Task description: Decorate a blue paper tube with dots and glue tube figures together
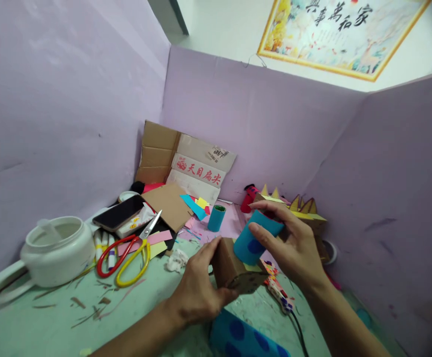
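Observation:
My left hand (203, 285) is wrapped round a small brown cardboard box (226, 265), held a little above the table. With thumb and fingers my right hand (288, 235) grips a blue paper tube (246, 243) that has dark blue spots. The tube's lower end meets the top of the box; whether it is fixed there I cannot tell. A larger blue spotted roll (245, 337) lies below my hands, partly cut off by the frame's lower edge. A smaller blue tube (216, 218) stands upright behind the box.
Red-and-yellow-handled scissors (134, 253), a phone (121, 212), markers (106, 248) and a white mug (57, 253) sit at left. Cardboard (201, 166) leans at the back. A corded, patterned tool (277, 292) lies right of the box; cardboard pieces with yellow spikes (303, 210) stand behind my right hand.

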The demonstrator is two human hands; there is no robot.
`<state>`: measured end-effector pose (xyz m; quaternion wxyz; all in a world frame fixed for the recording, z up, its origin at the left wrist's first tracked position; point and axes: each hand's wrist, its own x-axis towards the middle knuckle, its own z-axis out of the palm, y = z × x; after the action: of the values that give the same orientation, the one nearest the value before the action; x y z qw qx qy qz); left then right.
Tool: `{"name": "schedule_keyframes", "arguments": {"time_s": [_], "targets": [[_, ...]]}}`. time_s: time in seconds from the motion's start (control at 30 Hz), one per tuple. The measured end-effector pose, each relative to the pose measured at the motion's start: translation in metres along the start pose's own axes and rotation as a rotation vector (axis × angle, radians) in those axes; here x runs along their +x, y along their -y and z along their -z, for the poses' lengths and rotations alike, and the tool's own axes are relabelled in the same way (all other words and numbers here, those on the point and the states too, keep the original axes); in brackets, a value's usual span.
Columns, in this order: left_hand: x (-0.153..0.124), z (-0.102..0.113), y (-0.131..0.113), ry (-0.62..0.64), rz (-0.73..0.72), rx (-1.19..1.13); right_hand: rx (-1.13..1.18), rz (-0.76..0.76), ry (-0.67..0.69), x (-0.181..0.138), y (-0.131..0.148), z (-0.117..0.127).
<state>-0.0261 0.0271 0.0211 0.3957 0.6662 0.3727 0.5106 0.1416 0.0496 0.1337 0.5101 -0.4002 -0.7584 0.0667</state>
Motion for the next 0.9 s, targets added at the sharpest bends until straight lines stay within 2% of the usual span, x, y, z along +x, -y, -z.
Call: {"name": "schedule_keyframes", "arguments": {"time_s": [0.2,0.33,0.73,0.83,0.9], "targets": [[-0.002,-0.001,0.002,-0.065,-0.010,-0.051,0.010,0.071,-0.027,-0.007,0.005,-0.001],[-0.004,-0.001,0.003,-0.064,-0.059,-0.023,0.008,0.095,-0.019,-0.009,0.007,0.001],[-0.001,-0.002,0.004,-0.087,-0.048,-0.102,0.009,0.103,0.012,-0.008,0.012,0.000],[0.006,0.002,0.002,-0.036,0.011,-0.246,0.136,0.047,0.025,-0.003,0.011,0.002],[0.011,0.007,0.001,-0.004,0.047,-0.379,0.295,0.003,-0.033,-0.002,0.007,0.005]]}}
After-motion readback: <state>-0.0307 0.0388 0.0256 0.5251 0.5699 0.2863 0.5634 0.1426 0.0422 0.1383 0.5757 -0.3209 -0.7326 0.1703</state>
